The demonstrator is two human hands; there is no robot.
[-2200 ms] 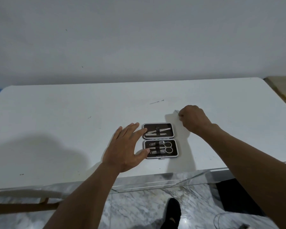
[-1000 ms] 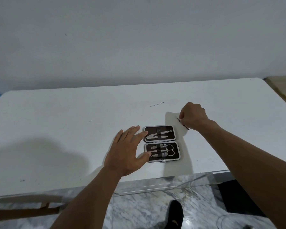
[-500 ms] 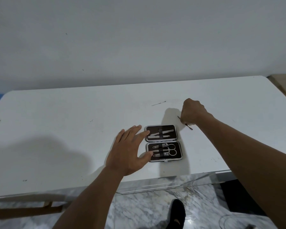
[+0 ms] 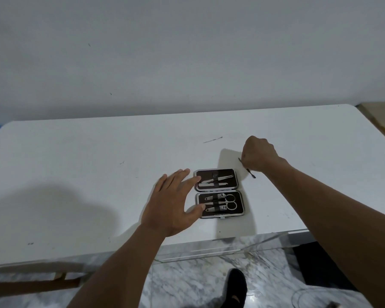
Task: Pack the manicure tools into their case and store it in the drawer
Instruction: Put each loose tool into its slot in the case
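Note:
The manicure case (image 4: 218,193) lies open flat on the white table (image 4: 98,174), dark lining up, with several metal tools strapped in both halves. My left hand (image 4: 173,203) is spread, its fingertips touching the case's left edge. My right hand (image 4: 259,156) hovers just right of and behind the case, pinching a thin dark metal tool (image 4: 250,173) that sticks out below the fist. A second thin metal pick (image 4: 212,140) lies loose on the table farther back.
A wall rises right behind the table. The table's front edge runs just below the case, with marble floor (image 4: 187,285) and my dark shoe (image 4: 235,287) beneath. A wooden surface (image 4: 382,116) shows at the far right.
My right hand closed on the thin tool, raised it off the table and shifted slightly back. My left hand stayed at the case's left edge.

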